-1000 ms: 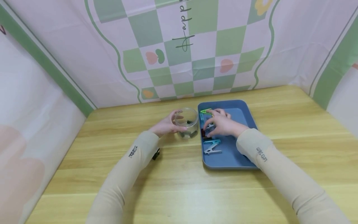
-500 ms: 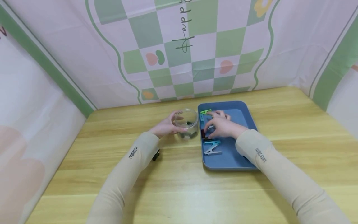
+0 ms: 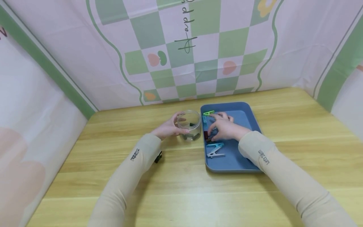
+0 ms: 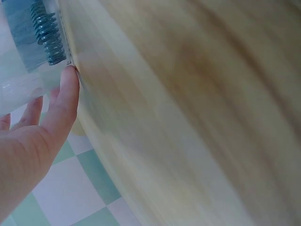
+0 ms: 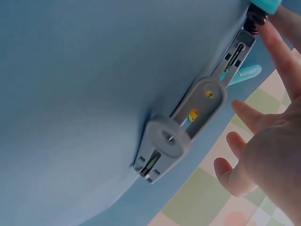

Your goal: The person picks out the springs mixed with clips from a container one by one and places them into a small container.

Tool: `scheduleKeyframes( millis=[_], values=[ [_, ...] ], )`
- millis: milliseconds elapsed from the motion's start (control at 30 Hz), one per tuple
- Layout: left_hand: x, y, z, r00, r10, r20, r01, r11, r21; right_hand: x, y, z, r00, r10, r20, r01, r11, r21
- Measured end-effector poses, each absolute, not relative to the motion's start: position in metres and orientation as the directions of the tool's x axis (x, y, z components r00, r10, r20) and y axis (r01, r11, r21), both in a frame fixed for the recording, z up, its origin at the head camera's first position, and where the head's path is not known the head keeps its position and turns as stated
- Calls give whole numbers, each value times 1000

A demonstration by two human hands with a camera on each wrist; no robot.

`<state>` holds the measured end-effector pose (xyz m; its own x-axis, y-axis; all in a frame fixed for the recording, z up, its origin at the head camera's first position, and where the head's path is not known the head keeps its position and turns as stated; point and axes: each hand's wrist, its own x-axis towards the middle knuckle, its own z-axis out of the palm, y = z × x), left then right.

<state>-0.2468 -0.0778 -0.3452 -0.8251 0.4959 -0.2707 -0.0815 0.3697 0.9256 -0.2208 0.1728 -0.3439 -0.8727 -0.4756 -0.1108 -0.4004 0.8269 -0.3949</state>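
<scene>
Head view: I am recording the left hand (image 3: 168,127) gripping 1 clear round jar (image 3: 189,136), with thumb and fingers curling around its wall. The jar is standing upright on the wooden table (image 3: 170,192), just beside the left wall of the blue tray (image 3: 235,162). Inspecting the left wrist view, I am seeing 1 dark coil spring (image 4: 47,35) lying inside the jar, near its base.

The right hand (image 3: 227,128) is working low inside the tray. Its thumb and index finger are bending downward beside 1 black spring (image 3: 210,140) and 1 dark red piece (image 3: 205,135), which is showing too small for me to identify. On the right wrist feed, 1 fingertip is touching a dark coil; I am not able to tell whether thumb and finger are pinching it. The 3 other fingers are spreading loosely apart.

Along the tray's left side, 1 bright green clip (image 3: 208,113) is lying farthest back, 1 blue clip (image 3: 204,119) just beside it. Nearer the front, 1 turquoise clip (image 3: 216,145) and 1 grey clip (image 3: 216,154) are resting close together. 1 small black object (image 3: 158,157) is showing beside the left sleeve (image 3: 146,151), partly hidden.
</scene>
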Motion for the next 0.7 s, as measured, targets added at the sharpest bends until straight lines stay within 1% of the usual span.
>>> scheduleKeyframes(
  millis=[367,700],
  values=[
    [-245,-78,-344,-826,496,-267,-74,375,924,-221,174,-346,-868,-479,-127,-407,836,-369],
    [-244,-78,-343,-825,495,-273,-77,380,922,-222,174,-348,-869,-482,-117,-414,835,-364]
  ],
)
